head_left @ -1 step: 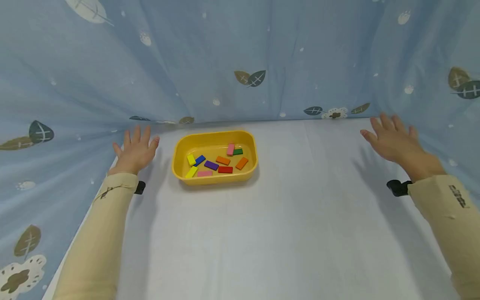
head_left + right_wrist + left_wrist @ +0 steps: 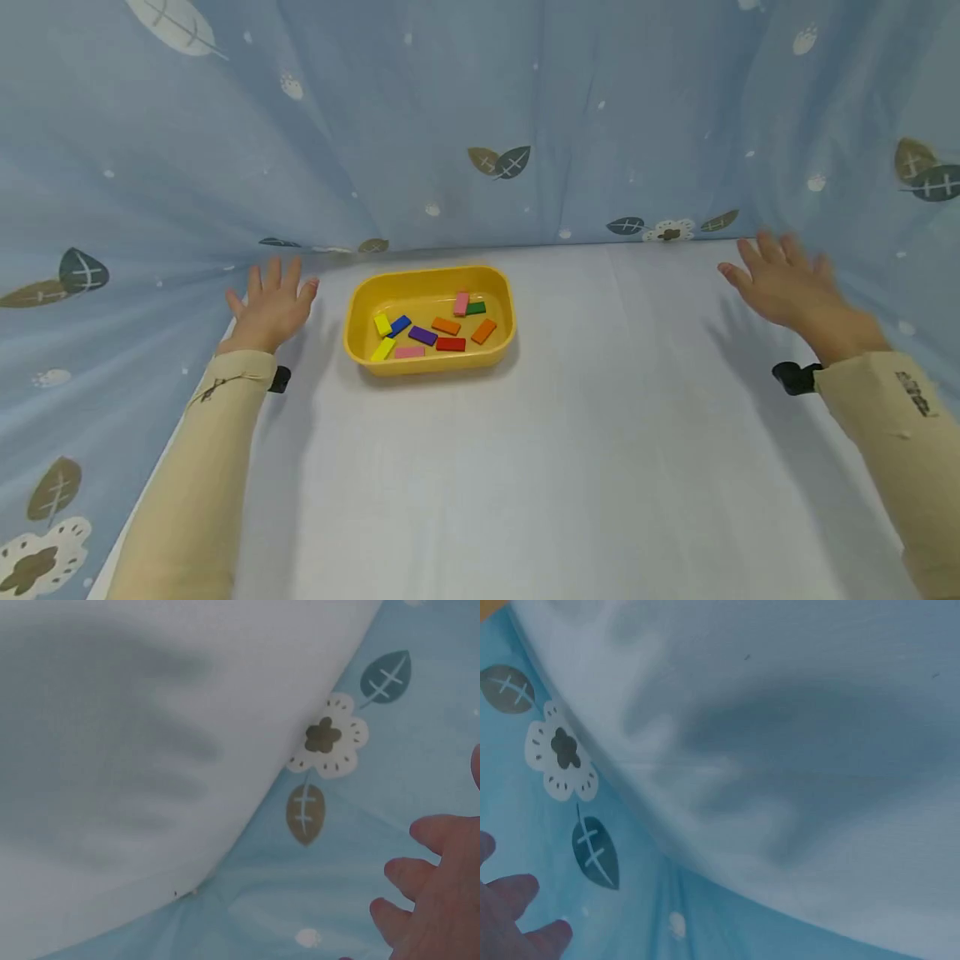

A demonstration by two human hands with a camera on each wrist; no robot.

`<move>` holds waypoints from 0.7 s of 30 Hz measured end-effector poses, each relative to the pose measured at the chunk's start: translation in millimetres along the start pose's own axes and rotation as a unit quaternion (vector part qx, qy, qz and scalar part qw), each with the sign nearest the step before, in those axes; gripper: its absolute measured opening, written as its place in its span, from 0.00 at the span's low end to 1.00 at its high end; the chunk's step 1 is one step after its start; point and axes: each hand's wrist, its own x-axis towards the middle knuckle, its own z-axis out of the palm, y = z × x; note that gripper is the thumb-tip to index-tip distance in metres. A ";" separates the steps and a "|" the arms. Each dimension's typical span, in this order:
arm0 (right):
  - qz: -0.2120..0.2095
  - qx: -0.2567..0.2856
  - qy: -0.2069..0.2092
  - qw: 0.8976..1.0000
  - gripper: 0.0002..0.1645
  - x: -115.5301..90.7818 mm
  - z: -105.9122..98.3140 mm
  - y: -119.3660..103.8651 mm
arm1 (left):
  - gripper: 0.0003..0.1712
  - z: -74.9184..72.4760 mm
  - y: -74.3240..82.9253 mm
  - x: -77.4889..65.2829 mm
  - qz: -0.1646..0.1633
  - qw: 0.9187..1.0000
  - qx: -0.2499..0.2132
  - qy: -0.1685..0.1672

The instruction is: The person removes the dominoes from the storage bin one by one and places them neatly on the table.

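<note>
Fingers [image 2: 274,275] of the left hand [image 2: 266,317] are released and spread, near the far left corner of the white surface [image 2: 570,467]; those of the right hand [image 2: 795,296] are fanned out and released too, close to the far right corner. Left of the middle, near the back edge, sits a yellow tray [image 2: 429,367], apart from the left hand but near it, with a narrow strip of white between its far rim and the blue cloth [image 2: 420,108]. From its right end a broad stretch of surface runs across to the right hand, and a deeper one spreads from its front wall to the near side. Inside lie small blocks: two yellow blocks [image 2: 383,348] and a blue block [image 2: 399,326] toward the left end, a purple block [image 2: 423,335], two orange blocks [image 2: 483,331], a red block [image 2: 451,344], and two pink blocks [image 2: 409,352], one by the front wall, the other against a green block [image 2: 476,307] toward the back right. Each wrist view shows fingertips [image 2: 409,877] against blue cloth, past the surface's edge
</note>
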 end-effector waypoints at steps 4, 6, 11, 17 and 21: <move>-0.003 0.006 0.002 1.000 0.49 6.0 0.6 -3.1 | 0.43 -3.2 -0.4 1.3 -0.002 1.000 0.004 -0.007; -0.002 0.004 0.002 1.000 0.49 7.7 -0.9 -6.0 | 0.43 -4.1 0.8 1.8 -0.002 1.000 0.007 -0.015; -0.007 -0.022 0.016 1.000 0.50 5.4 -4.1 -15.7 | 0.43 -2.4 4.8 -2.7 0.004 1.000 0.015 -0.011; -0.004 -0.027 0.049 0.998 0.48 6.4 -1.3 -20.6 | 0.43 6.4 9.0 -4.7 0.020 1.000 -0.003 0.016; -0.003 0.004 0.090 0.996 0.46 10.0 4.4 -25.3 | 0.41 12.7 9.0 -9.2 0.020 0.999 -0.037 0.028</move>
